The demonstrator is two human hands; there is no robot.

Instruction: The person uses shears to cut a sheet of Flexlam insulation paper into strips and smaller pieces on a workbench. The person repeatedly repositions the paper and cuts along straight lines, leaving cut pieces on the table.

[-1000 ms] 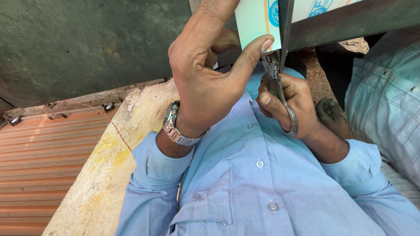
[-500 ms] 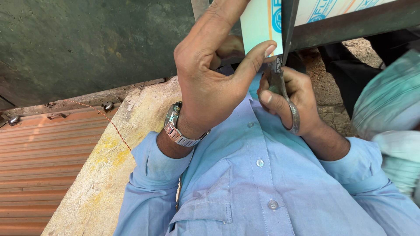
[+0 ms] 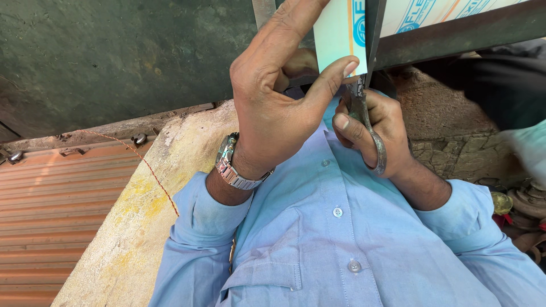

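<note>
My left hand (image 3: 278, 102), with a metal wristwatch (image 3: 230, 165), pinches the lower corner of a pale card sheet with blue print (image 3: 341, 34) between thumb and fingers. My right hand (image 3: 369, 133) grips the handles of metal scissors (image 3: 369, 131), whose dark blades (image 3: 372, 28) run up into the sheet just right of my left thumb. Both hands are held close above my light blue shirt (image 3: 341, 239). The blade tips are cut off by the top edge of the view.
A dark metal bar (image 3: 455, 37) crosses the top right behind the sheet. A worn concrete ledge (image 3: 131, 227) and a rusty ribbed metal sheet (image 3: 51, 210) lie at the left, with an orange cord (image 3: 151, 170). Another person's pale sleeve (image 3: 529, 148) shows at the right edge.
The scissors and the sheet have stayed nearly in place while the view drifted slightly. The other person's pale clothing at the right has moved mostly out of view.
</note>
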